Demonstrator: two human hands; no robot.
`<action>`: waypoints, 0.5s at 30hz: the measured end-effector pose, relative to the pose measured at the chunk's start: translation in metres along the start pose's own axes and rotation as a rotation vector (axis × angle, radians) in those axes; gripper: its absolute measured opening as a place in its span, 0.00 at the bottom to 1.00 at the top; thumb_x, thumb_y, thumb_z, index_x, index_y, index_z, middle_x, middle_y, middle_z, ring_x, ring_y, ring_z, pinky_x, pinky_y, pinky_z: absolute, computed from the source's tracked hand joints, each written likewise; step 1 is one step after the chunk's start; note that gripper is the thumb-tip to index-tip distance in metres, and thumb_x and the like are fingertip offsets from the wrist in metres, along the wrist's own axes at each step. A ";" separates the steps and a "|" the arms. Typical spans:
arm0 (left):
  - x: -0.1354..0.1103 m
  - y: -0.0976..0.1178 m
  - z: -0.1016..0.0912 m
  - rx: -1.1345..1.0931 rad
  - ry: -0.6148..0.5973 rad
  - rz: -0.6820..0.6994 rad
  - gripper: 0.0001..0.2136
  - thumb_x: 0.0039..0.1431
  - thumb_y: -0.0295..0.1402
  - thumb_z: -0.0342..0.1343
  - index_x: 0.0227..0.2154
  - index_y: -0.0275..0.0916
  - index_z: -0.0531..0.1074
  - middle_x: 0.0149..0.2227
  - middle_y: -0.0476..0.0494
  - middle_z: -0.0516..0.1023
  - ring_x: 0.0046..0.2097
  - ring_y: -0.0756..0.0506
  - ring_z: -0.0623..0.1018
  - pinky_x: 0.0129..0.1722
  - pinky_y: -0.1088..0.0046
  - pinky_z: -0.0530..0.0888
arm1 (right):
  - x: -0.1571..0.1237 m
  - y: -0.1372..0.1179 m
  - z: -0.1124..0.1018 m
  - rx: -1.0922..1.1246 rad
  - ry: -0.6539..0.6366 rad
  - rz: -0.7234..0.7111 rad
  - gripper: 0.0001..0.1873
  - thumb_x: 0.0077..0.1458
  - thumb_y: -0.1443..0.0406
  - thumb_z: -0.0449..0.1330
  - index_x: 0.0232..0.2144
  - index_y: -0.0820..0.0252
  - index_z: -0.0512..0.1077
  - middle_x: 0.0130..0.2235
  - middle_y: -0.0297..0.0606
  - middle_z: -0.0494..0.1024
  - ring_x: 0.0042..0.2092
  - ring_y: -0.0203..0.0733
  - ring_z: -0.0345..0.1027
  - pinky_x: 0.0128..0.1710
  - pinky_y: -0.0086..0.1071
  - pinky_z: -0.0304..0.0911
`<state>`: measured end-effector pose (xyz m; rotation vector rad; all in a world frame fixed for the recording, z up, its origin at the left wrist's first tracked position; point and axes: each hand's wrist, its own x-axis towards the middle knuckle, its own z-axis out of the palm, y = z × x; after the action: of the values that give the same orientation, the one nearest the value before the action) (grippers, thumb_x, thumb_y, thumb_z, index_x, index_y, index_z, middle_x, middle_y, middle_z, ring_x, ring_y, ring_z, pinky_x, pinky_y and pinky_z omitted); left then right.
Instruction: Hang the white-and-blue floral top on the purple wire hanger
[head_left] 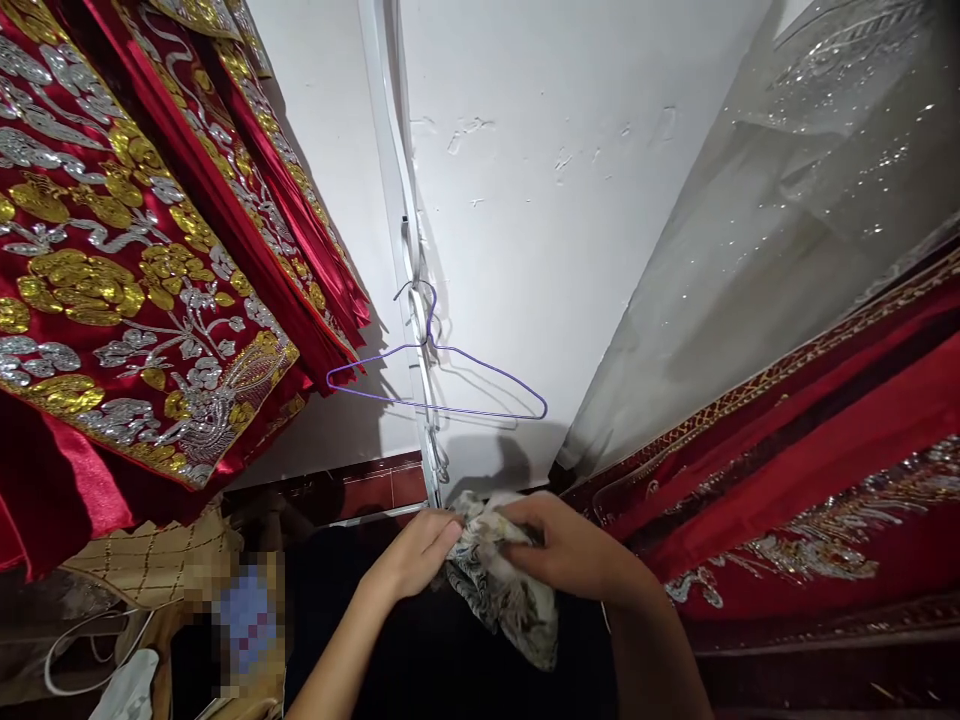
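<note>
Low in the middle of the head view, a crumpled patterned cloth [517, 605] in white, grey and greenish tones is bunched between my hands. My left hand [420, 550] pinches its left upper edge, thumb on top. On the other side my right hand [555, 545] has its fingers curled round the cloth's upper part, close to a pale fluffy-looking bit that I cannot make out clearly. The cloth's lower end hangs loose. Above both hands, apart from them, a bare purple hanger [480, 412] hangs by its hook from a white metal rail.
The white metal rail [394, 130] runs along the white wall [540, 200]. Red garments [127, 250] with gold and silver sequins hang at the left. A sheer glittery white garment [750, 250] and a red embroidered one [810, 500] hang at the right. Bags lie at the lower left.
</note>
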<state>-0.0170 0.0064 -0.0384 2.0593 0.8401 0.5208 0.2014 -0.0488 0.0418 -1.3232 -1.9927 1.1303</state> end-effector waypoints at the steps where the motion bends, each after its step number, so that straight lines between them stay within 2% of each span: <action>1: -0.007 -0.005 0.001 -0.023 0.002 -0.015 0.29 0.69 0.53 0.36 0.28 0.38 0.73 0.30 0.44 0.73 0.36 0.44 0.71 0.42 0.68 0.69 | 0.002 0.003 -0.005 0.020 0.075 -0.025 0.09 0.50 0.70 0.56 0.27 0.62 0.77 0.29 0.35 0.78 0.32 0.41 0.70 0.34 0.30 0.62; 3: -0.023 -0.012 -0.002 -0.067 0.018 -0.040 0.26 0.67 0.53 0.43 0.27 0.37 0.73 0.28 0.46 0.72 0.33 0.46 0.68 0.36 0.71 0.67 | 0.010 0.010 -0.014 0.057 0.285 -0.061 0.13 0.49 0.71 0.55 0.31 0.60 0.79 0.33 0.37 0.80 0.36 0.44 0.72 0.37 0.32 0.63; 5: -0.038 -0.012 -0.010 -0.072 0.024 -0.084 0.21 0.64 0.51 0.50 0.27 0.37 0.72 0.26 0.48 0.69 0.31 0.47 0.66 0.33 0.73 0.64 | 0.028 0.019 -0.021 0.088 0.526 -0.060 0.18 0.49 0.70 0.55 0.39 0.58 0.80 0.34 0.37 0.81 0.37 0.45 0.72 0.38 0.34 0.64; 7: -0.050 -0.005 -0.023 -0.019 0.025 -0.152 0.18 0.63 0.47 0.53 0.27 0.37 0.71 0.24 0.50 0.66 0.29 0.49 0.63 0.30 0.74 0.60 | 0.053 0.029 -0.023 0.142 0.675 -0.048 0.25 0.48 0.68 0.54 0.49 0.58 0.76 0.33 0.37 0.79 0.35 0.44 0.70 0.36 0.33 0.63; 8: -0.055 0.001 -0.031 0.016 0.023 -0.184 0.18 0.64 0.46 0.52 0.26 0.37 0.69 0.23 0.51 0.63 0.27 0.49 0.61 0.29 0.74 0.58 | 0.067 0.035 -0.022 0.178 0.692 -0.041 0.27 0.49 0.67 0.54 0.53 0.58 0.74 0.33 0.36 0.79 0.34 0.43 0.69 0.34 0.32 0.62; 10: -0.063 0.017 -0.045 0.064 0.027 -0.222 0.18 0.66 0.44 0.50 0.24 0.38 0.66 0.22 0.52 0.58 0.26 0.51 0.58 0.27 0.74 0.54 | 0.094 0.047 -0.015 0.234 0.639 -0.029 0.25 0.51 0.65 0.52 0.52 0.60 0.73 0.35 0.38 0.78 0.35 0.42 0.68 0.35 0.32 0.62; 13: -0.075 0.038 -0.064 0.108 0.012 -0.221 0.19 0.67 0.43 0.47 0.23 0.38 0.63 0.23 0.52 0.56 0.27 0.51 0.57 0.27 0.74 0.53 | 0.120 0.065 0.004 0.271 0.471 -0.001 0.18 0.56 0.60 0.50 0.41 0.61 0.76 0.33 0.40 0.76 0.35 0.43 0.67 0.36 0.33 0.62; 15: -0.082 0.044 -0.072 0.176 -0.016 -0.241 0.19 0.67 0.44 0.48 0.23 0.38 0.65 0.22 0.52 0.58 0.26 0.50 0.59 0.27 0.73 0.53 | 0.124 0.077 0.016 0.257 0.406 -0.003 0.15 0.56 0.59 0.51 0.36 0.60 0.75 0.29 0.38 0.74 0.31 0.42 0.65 0.33 0.33 0.60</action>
<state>-0.1017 -0.0322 0.0338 2.0785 1.1416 0.3064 0.1775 0.0728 -0.0374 -1.2919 -1.5051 0.9833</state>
